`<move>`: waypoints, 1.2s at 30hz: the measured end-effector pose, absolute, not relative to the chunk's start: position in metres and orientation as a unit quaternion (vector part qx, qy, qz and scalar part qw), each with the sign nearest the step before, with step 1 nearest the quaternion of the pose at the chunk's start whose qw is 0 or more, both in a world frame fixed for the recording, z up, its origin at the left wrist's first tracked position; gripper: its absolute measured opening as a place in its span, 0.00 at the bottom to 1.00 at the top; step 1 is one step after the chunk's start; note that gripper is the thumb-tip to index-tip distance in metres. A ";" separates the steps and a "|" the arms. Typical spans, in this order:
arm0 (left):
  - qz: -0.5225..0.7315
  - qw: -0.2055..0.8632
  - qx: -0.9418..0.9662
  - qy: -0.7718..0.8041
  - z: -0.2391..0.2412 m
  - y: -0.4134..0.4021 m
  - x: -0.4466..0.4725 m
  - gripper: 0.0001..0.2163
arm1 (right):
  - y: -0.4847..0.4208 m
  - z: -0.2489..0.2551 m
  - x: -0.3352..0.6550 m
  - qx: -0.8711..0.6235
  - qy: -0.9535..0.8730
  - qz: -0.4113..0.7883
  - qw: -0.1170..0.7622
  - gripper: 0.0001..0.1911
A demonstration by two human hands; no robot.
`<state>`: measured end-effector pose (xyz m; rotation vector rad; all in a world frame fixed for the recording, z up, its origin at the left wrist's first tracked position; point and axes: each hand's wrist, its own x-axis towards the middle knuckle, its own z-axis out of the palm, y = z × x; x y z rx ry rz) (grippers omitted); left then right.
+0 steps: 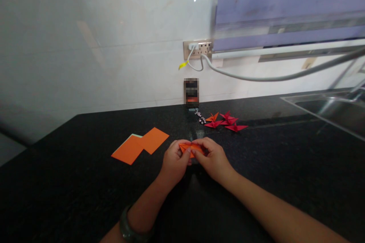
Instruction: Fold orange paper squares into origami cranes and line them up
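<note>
Between my two hands is a piece of folded orange origami paper (196,147), pointed at its left end. My left hand (176,161) pinches its left part, thumb on the near face. The right part is gripped by my right hand (215,159), whose thumb presses close to the left one. Fingers cover much of the paper, so its full shape is hidden. To the left lie flat orange paper squares (155,140), overlapping, with a pale edge showing under one. Beyond my right hand sit several red paper cranes (236,127) and one orange paper crane (212,117).
A dark, blurred-out upright object (191,93) leans by the wall, with a black-and-white patterned strap (200,117) before it. A wall socket (197,49) holds a plug, and a grey cable (256,79) runs right. The sink (336,108) is at the counter's right.
</note>
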<state>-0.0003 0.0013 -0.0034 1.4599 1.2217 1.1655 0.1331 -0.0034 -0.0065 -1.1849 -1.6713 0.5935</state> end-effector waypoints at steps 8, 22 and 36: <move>0.475 0.399 0.621 0.480 -0.006 0.001 -0.001 0.07 | 0.000 -0.011 0.130 -0.528 -0.630 0.308 0.478 0.09; 0.473 0.393 0.604 0.508 -0.006 0.002 -0.002 0.07 | 0.001 -0.010 0.133 -0.517 -0.626 0.343 0.473 0.13; 0.507 0.598 0.432 0.445 0.000 0.001 0.000 0.08 | -0.009 0.004 0.136 -0.399 -0.813 0.145 0.399 0.12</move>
